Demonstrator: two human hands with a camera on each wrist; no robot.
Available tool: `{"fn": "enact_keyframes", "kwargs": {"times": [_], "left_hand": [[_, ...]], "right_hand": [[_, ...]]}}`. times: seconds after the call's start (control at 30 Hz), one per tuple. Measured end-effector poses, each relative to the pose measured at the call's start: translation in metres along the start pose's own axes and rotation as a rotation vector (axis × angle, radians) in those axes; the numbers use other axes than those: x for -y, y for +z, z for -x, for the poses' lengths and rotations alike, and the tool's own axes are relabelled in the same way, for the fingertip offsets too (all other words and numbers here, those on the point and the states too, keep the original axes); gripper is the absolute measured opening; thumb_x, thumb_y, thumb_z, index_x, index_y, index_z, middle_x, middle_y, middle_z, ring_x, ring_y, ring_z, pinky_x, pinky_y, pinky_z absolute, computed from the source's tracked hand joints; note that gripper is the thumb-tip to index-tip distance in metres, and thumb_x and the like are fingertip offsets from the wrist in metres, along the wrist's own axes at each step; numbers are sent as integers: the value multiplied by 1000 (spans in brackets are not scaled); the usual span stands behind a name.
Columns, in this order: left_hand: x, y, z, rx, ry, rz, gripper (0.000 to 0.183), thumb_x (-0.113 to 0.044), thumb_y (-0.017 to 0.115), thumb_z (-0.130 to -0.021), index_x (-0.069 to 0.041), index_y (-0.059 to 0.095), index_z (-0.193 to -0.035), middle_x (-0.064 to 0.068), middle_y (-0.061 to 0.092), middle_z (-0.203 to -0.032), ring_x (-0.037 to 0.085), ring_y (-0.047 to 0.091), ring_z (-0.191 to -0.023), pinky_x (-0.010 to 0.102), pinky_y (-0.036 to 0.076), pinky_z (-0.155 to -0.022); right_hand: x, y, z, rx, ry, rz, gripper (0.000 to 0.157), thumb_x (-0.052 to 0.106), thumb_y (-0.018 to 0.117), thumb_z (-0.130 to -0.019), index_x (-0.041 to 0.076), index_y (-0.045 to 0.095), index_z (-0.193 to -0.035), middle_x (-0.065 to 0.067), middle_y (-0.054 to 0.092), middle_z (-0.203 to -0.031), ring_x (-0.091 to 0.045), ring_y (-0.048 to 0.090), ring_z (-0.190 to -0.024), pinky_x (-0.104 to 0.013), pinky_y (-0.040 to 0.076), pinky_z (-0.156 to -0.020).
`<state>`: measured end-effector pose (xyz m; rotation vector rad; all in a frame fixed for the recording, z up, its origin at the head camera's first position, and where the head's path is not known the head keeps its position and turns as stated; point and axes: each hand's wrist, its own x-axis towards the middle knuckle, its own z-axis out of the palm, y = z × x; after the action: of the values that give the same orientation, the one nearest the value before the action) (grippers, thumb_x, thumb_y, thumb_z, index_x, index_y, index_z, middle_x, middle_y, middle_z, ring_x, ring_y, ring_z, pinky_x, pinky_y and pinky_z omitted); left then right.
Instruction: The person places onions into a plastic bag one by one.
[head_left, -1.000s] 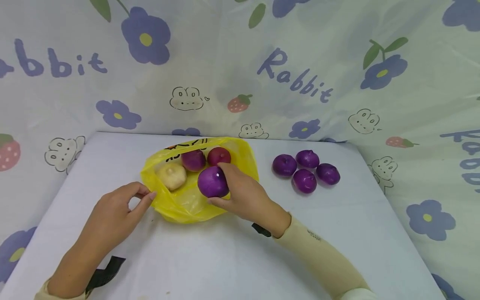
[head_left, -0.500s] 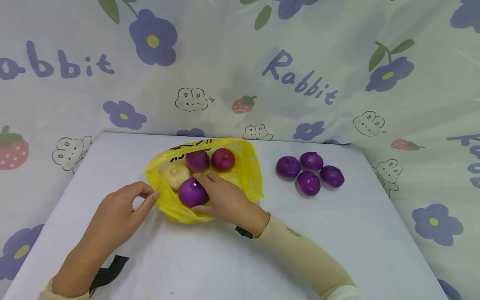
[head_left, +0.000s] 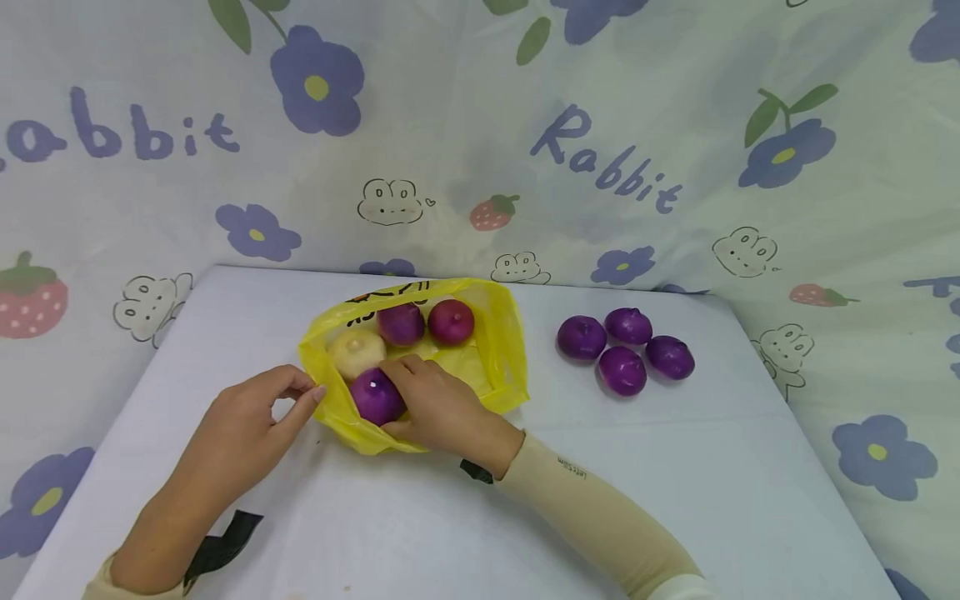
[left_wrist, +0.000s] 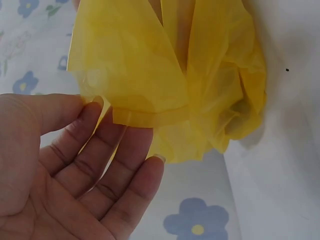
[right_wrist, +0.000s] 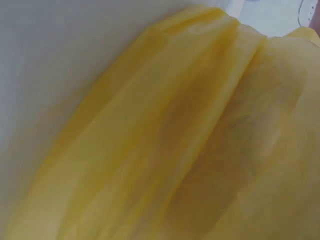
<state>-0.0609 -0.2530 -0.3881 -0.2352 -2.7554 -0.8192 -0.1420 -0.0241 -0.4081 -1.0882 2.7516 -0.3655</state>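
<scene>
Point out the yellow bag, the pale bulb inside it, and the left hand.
Yellow bag (head_left: 512,354): head view, wall at picture right.
Pale bulb (head_left: 357,353): head view, middle of its upper surface.
Left hand (head_left: 243,423): head view, back of the hand.

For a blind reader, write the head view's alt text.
The right hand holds a glossy, round, purple onion-like item inside an open yellow plastic bag; the left hand pinches its edge. Four similar purple items sit to the right.
</scene>
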Motion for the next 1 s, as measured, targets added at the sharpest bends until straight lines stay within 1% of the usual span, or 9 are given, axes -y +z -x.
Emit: {"fn": "enact_keyframes", "kwargs": {"times": [0.13,0.23,0.4,0.63,0.77,0.87,1.0], "left_hand": [[-1,-1,0,-13,18,-13,7,-18,76,-97,-15,69,-98,1,75,-97,25,67,-86,49,56,-72],[-1,-1,0,-13,23,-14,7,-18,75,-98,-15,69,-98,1,75,-97,25,67,-87,49,56,-72],[0,-1,-1,-4,11,-4,7,-19,75,-98,-15,69,-99,2,75,-98,27,66,-87,49,56,-72],[-1,-1,-1,-1,5,-3,8,-18,75,-98,-14,69,-100,2,74,-98,27,66,-88,50,56,-73],[0,0,-1,10,1,-1,9,-19,75,-98,-14,70,-102,3,74,-98,27,65,-87,50,57,-73],[0,-1,-1,7,4,-5,8,-19,75,-98,-14,70,-102,2,74,-98,26,65,-87,50,57,-73],[1,-1,-1,6,4,-2,8,-19,75,-98,-14,70,-102,2,74,-98,26,65,-87,50,56,-73]], "right_hand": [[0,5,-2,-4,-13,33,80,46,81,-91,16,47,-156,-6,56,-135,-17,59,-114,-27,53,-97],[0,7,-3,-1,-8,24,82,46,82,-90,14,45,-156,-5,57,-135,-17,59,-115,-27,52,-99],[0,10,-5,4,11,-1,84,47,82,-90,11,43,-155,-3,59,-137,-17,59,-119,-31,52,-102],[-1,14,-7,8,10,24,84,50,79,-91,13,42,-157,-2,59,-137,-18,59,-119,-31,53,-100],[0,16,-8,8,24,12,85,50,79,-91,13,42,-158,-3,59,-140,-18,59,-122,-33,52,-102],[0,17,-8,-3,34,-12,84,50,80,-91,13,42,-156,-2,60,-139,-18,60,-121,-33,52,-102],[0,19,-8,-18,43,-25,81,50,81,-90,13,43,-151,-1,63,-133,-16,61,-116,-32,52,-100]]}}
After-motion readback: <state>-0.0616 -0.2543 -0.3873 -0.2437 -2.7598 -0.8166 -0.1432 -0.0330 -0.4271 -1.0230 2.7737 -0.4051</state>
